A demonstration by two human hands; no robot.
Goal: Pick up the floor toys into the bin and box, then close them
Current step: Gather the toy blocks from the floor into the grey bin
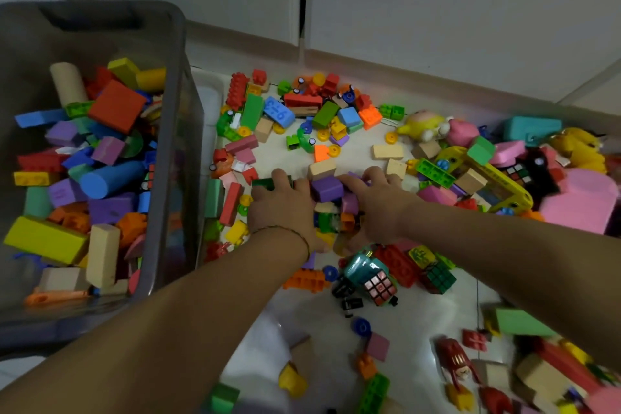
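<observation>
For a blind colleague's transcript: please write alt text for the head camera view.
A person's left hand and right hand bracket a heap of small plastic and foam blocks, a purple foam block on top, on a pale floor strewn with toys. A grey translucent plastic bin, part-filled with blocks, stands at left.

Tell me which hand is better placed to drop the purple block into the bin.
Left, probably: the left hand sits between the purple block and the bin; the right hand is on the far side.
</observation>
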